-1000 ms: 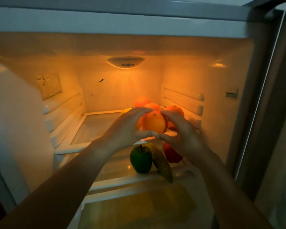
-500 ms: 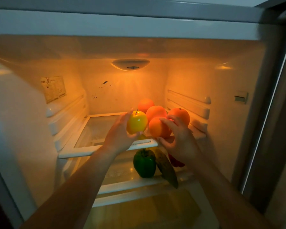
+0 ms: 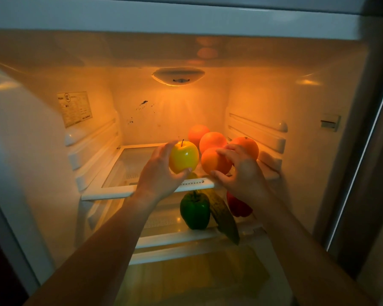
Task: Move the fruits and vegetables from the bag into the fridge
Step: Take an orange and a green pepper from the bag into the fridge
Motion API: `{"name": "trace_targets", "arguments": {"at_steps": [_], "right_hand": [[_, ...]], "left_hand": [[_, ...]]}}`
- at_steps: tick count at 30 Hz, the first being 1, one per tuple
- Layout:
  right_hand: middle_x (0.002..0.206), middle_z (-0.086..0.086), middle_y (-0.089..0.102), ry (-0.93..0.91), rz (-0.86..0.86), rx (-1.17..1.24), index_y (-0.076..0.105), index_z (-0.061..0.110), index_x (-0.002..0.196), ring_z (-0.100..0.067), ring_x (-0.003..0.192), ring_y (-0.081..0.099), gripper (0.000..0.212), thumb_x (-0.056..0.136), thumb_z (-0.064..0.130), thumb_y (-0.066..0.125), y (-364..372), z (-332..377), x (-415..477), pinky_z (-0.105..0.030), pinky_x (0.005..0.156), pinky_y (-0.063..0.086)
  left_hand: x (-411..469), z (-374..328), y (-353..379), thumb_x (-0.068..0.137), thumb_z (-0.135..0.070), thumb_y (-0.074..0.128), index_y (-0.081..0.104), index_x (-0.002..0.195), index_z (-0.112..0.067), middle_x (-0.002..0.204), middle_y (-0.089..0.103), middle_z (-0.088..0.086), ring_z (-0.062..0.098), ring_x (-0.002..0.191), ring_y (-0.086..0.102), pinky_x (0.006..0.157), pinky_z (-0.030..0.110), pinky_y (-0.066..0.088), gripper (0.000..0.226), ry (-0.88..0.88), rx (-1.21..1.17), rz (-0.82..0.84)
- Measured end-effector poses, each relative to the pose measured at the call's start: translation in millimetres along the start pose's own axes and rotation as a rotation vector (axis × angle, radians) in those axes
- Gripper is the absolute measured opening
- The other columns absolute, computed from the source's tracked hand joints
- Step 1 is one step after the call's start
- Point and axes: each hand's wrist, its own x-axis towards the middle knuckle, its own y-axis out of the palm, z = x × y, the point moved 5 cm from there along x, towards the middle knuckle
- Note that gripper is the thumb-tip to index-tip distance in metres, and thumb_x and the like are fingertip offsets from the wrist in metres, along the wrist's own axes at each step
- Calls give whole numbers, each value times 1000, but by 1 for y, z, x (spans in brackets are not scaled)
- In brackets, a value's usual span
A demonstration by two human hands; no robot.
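Both my arms reach into the open fridge. My left hand (image 3: 157,175) grips a yellow apple (image 3: 183,157) just above the front of the upper glass shelf (image 3: 128,166). My right hand (image 3: 239,173) curls round the nearest orange (image 3: 212,161), thumb under it and fingers over it. Three more oranges sit behind it on the shelf's right side: one far back (image 3: 197,132), one in the middle (image 3: 212,141), one at the right (image 3: 247,144). The bag is out of view.
On the lower shelf (image 3: 164,226) lie a green bell pepper (image 3: 195,210), a dark long vegetable (image 3: 223,217) and a red pepper (image 3: 238,205). A drawer (image 3: 186,281) sits below. The upper shelf's left half is bare glass. The fridge frame (image 3: 363,151) stands at right.
One second ago both hands held one orange together. Now the right hand alone holds it among the oranges, and the left hand has taken the yellow apple and lifted it to the left.
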Motion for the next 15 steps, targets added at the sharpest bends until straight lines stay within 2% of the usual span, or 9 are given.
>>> {"name": "trace_targets", "arguments": {"at_steps": [8, 11, 15], "right_hand": [[140, 2, 43, -2, 49, 1, 46, 22, 133, -14, 129, 37, 63, 77, 31, 74, 0, -2, 0, -28, 102, 36], [137, 2, 46, -20, 23, 15, 48, 22, 132, -13, 126, 40, 61, 77, 30, 74, -4, 1, -4, -26, 99, 42], [129, 1, 52, -61, -8, 36, 53, 18, 128, -11, 119, 46, 59, 74, 26, 77, -14, 7, -15, -13, 90, 37]], "left_hand": [[0, -2, 0, 72, -43, 74, 29, 141, -30, 139, 42, 1, 20, 122, 44, 86, 25, 35, 84, 31, 33, -17], [-1, -2, -2, 71, -41, 76, 32, 139, -28, 139, 43, 2, 21, 122, 45, 88, 28, 41, 82, 33, 10, -43], [-5, 4, -8, 71, -40, 76, 33, 139, -28, 141, 40, 1, 20, 124, 44, 95, 40, 47, 82, -39, -74, -72]]}}
